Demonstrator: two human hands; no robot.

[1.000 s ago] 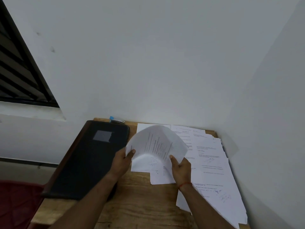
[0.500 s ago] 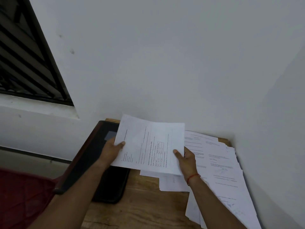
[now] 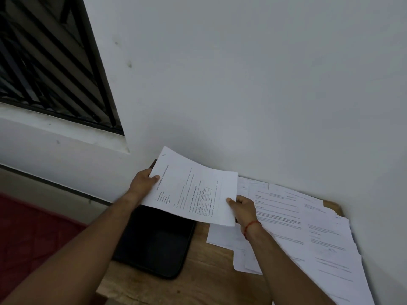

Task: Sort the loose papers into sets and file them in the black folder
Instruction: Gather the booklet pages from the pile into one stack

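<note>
Both hands hold a printed white sheet (image 3: pixel 193 190) flat in the air above the closed black folder (image 3: pixel 158 241). My left hand (image 3: pixel 144 183) pinches its left edge, thumb on top. My right hand (image 3: pixel 242 208), with a red thread at the wrist, pinches the sheet's lower right corner. The folder lies on the left part of the wooden table (image 3: pixel 204 274); its far end is hidden under the sheet. Several loose papers (image 3: pixel 308 230) are spread in overlapping layers over the right part of the table.
The table stands in a corner, with a white wall (image 3: pixel 242 84) behind it and another wall close on the right. A barred window (image 3: pixel 44 69) sits at upper left. A dark red surface (image 3: pixel 28 236) lies left of the table.
The sheet was bent and held upright over the loose papers; it has flattened out and moved left, over the folder. The camera has turned to the left.
</note>
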